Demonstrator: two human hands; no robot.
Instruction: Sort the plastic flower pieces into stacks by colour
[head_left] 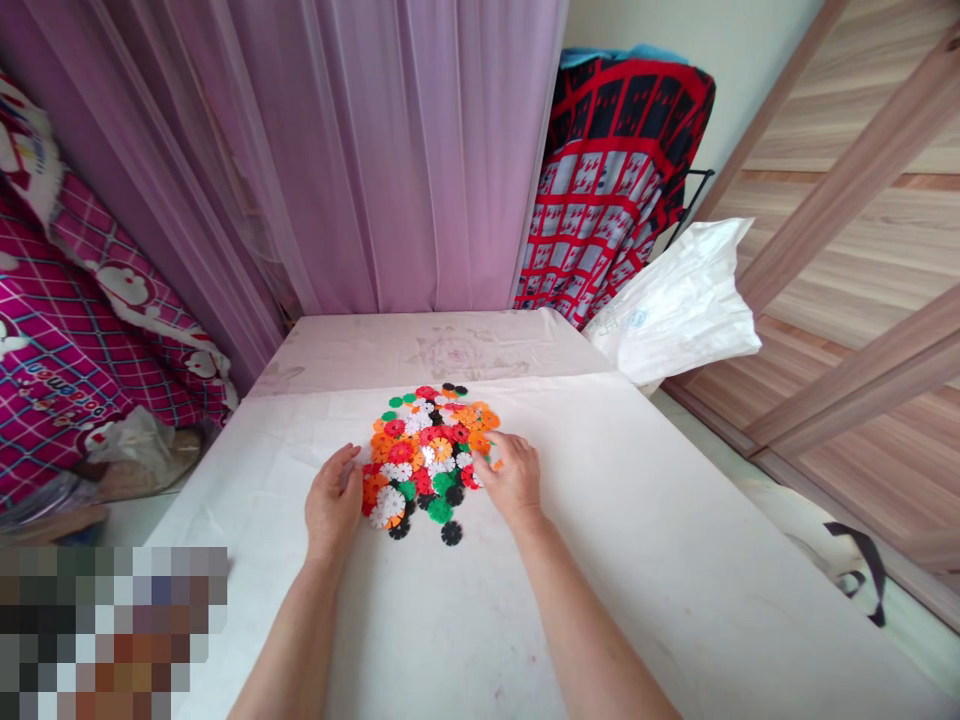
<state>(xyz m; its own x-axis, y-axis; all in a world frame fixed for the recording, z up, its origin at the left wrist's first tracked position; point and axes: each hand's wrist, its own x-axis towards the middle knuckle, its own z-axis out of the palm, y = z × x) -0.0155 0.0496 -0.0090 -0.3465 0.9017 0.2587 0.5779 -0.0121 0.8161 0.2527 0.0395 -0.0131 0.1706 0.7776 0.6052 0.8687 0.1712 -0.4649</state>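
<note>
A heap of plastic snowflake building discs (439,450) in red, orange, white, green and black lies between my two hands. My left hand (332,503) rests at the heap's left edge, fingers stretched forward and thumb apart, beside orange and red discs. On the other side, my right hand (514,475) touches the right edge, its fingers apart near some orange discs. Neither hand shows a disc held in it. A single black disc (451,533) lies at the near side of the heap.
The pile lies on a table with a white cover (637,560). A white plastic bag (679,305) stands at the far right corner. Purple curtains (420,150) hang behind the table. Wooden cabinet doors (862,270) are at the right, a patterned pink cloth (82,310) at the left.
</note>
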